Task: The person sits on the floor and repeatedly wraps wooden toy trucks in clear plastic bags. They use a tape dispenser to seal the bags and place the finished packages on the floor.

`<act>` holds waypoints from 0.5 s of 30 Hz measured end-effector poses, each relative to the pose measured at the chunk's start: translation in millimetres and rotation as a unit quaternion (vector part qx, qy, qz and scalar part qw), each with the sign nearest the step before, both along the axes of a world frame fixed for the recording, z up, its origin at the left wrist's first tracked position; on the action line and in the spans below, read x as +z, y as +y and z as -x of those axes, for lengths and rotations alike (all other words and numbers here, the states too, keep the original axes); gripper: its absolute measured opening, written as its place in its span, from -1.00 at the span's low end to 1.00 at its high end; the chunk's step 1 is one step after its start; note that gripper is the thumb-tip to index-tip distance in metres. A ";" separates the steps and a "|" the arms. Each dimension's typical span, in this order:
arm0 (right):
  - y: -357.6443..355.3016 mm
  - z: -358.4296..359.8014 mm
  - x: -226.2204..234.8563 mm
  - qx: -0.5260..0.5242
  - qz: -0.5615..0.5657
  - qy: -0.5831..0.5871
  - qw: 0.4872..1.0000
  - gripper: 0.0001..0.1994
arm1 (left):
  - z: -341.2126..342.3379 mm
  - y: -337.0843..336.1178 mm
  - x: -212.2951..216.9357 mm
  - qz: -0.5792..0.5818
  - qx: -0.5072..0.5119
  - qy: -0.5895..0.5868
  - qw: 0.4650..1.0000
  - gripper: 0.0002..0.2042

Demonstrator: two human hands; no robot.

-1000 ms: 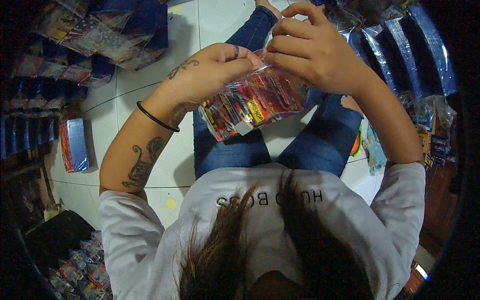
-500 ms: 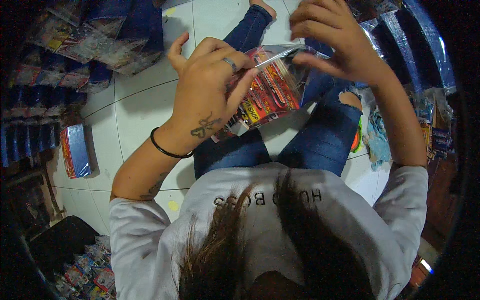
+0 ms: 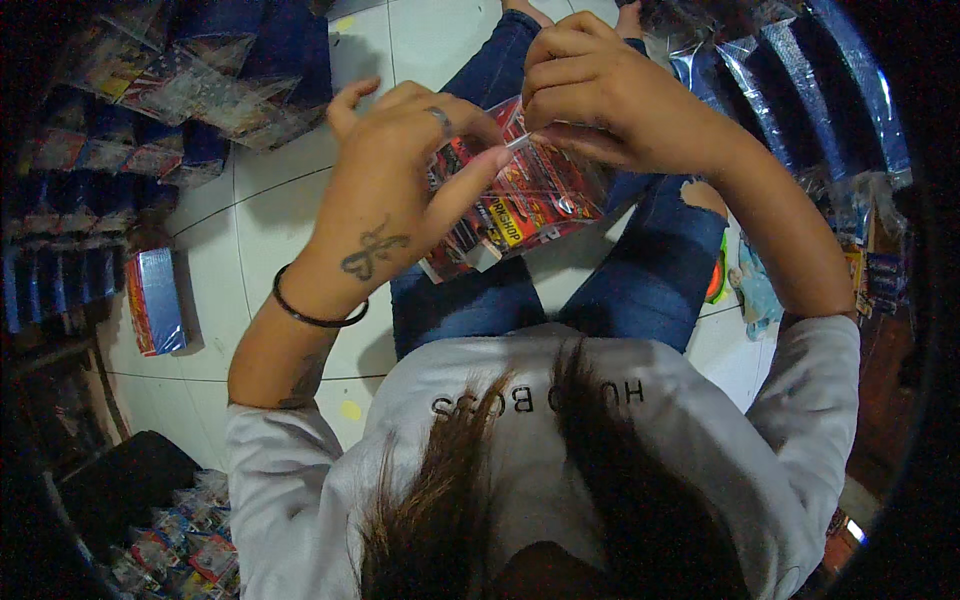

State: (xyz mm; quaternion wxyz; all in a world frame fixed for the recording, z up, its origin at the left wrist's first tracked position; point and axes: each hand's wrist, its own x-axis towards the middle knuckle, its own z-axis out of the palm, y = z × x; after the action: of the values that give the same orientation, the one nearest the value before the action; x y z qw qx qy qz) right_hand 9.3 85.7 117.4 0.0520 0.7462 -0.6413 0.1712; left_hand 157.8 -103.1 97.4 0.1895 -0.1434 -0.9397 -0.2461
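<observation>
A clear plastic packet (image 3: 545,195) with red, black and yellow printed pieces inside lies tilted above my lap. My left hand (image 3: 395,165) pinches its far edge between thumb and fingers, and a thin white strip shows at the fingertips. Close against it, my right hand (image 3: 620,100) has its fingers curled, with thumb and index pressed together at the same edge. What sits between the right fingertips is too small to make out, though they appear to grip the packet's edge.
Dark blue packets in clear wrap (image 3: 210,85) are piled at the left, and similar packets (image 3: 790,90) at the right. A red-and-blue stack (image 3: 157,300) rests on the tiled floor (image 3: 215,350). Light blue cloth (image 3: 757,290) lies by my right knee. Small colourful packets (image 3: 190,540) fill the lower left.
My right hand has come left and down from above the packet, its spread fingers closing at the edge beside my left fingertips. My left hand has shifted slightly left.
</observation>
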 end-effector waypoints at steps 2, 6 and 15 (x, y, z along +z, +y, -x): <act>0.4 2.4 -2.0 -0.001 0.002 -0.003 1.000 -0.87 | 6.4 3.4 -7.8 -0.046 0.011 0.001 0.999 -0.85; 1.0 3.3 -8.2 -0.012 0.000 -0.001 1.000 -0.86 | 12.6 -0.5 -16.5 -0.067 -0.028 -0.034 0.997 -0.88; 5.3 -4.8 -24.2 0.007 0.115 0.247 0.962 -0.80 | 25.2 -2.4 -22.0 -0.291 -0.025 -0.260 0.921 -0.81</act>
State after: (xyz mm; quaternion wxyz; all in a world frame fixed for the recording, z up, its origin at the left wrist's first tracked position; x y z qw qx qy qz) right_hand 14.1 91.0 93.1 0.2931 0.7585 -0.5796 0.0540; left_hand 132.6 -105.5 75.5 -0.0341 -0.0362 -0.8392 -0.5415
